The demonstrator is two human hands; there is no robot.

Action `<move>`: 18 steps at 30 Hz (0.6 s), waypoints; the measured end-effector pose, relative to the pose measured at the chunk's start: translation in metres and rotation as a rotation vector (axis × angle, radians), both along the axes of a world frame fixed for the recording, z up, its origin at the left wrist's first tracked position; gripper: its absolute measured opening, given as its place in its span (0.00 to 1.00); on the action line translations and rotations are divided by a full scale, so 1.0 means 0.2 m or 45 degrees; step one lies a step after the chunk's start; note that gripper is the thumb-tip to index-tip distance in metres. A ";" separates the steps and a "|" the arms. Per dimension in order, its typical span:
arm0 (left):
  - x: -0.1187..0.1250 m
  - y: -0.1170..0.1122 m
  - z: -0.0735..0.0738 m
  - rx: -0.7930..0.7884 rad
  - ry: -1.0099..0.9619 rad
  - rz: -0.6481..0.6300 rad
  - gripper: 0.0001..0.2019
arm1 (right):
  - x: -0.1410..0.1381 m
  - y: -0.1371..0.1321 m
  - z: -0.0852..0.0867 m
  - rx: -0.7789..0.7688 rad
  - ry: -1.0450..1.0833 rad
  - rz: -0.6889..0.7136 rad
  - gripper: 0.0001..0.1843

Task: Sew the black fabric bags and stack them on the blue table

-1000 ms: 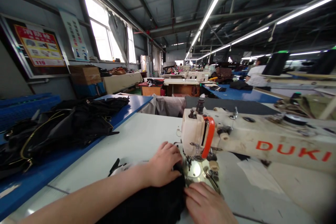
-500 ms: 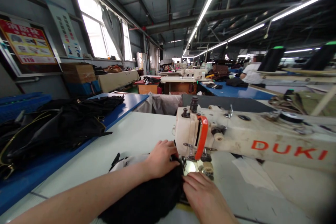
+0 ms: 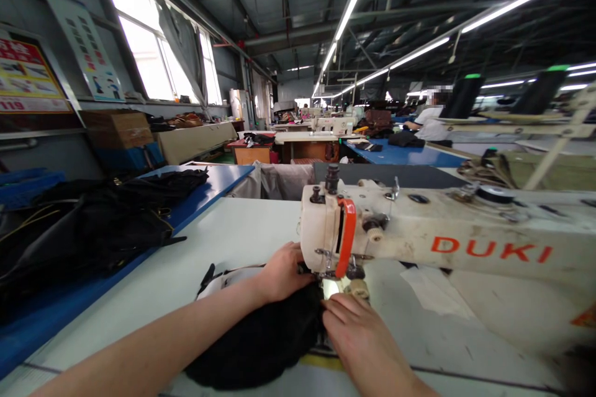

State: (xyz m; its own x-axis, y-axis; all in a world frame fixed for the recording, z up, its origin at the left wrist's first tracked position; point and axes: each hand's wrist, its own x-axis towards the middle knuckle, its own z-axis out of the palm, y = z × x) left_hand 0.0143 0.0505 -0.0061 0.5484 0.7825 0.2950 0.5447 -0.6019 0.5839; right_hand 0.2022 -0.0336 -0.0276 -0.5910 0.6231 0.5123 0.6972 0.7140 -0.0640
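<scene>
A black fabric piece [image 3: 256,341] lies on the pale sewing table, its right edge under the head of a sewing machine [image 3: 372,223] marked DUKI. My left hand [image 3: 285,273] grips the fabric's far side, close to the needle area, with its fingertips partly hidden behind the machine head. On the near right of the needle, my right hand [image 3: 351,325] has its fingers closed at the fabric's edge. A lamp lights the spot between both hands. Some white and black material shows beyond my left forearm.
Black bags or cloth [image 3: 88,223] with yellow trim are heaped on a blue table [image 3: 186,211] at left. A white paper scrap [image 3: 435,291] lies beneath the machine arm. Black thread cones [image 3: 465,96] stand at right, near a person in white [image 3: 428,121].
The view has shifted slightly to the right. The black fabric has turned a little and its near edge now looks rounder; both hands stay on it beside the needle area.
</scene>
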 end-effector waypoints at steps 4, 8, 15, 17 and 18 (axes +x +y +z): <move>0.01 0.01 0.00 0.011 -0.025 -0.005 0.12 | 0.00 0.00 0.01 -0.020 -0.049 -0.010 0.10; 0.01 0.00 0.00 -0.001 -0.034 -0.005 0.11 | 0.00 0.00 0.01 -0.047 -0.090 -0.017 0.10; 0.01 0.01 -0.01 0.016 -0.007 -0.014 0.10 | 0.02 0.01 -0.03 -0.081 0.000 0.032 0.11; 0.01 0.01 0.00 0.038 0.064 0.009 0.11 | 0.03 0.01 -0.03 -0.085 0.039 0.061 0.12; 0.01 0.00 0.01 0.049 0.103 0.034 0.13 | 0.03 0.01 -0.03 -0.084 0.057 0.076 0.12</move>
State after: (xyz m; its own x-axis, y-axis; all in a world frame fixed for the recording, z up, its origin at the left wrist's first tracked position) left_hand 0.0166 0.0502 -0.0044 0.5505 0.7860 0.2812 0.6052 -0.6078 0.5141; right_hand 0.2073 -0.0325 -0.0335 -0.6056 0.6205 0.4982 0.6487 0.7476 -0.1426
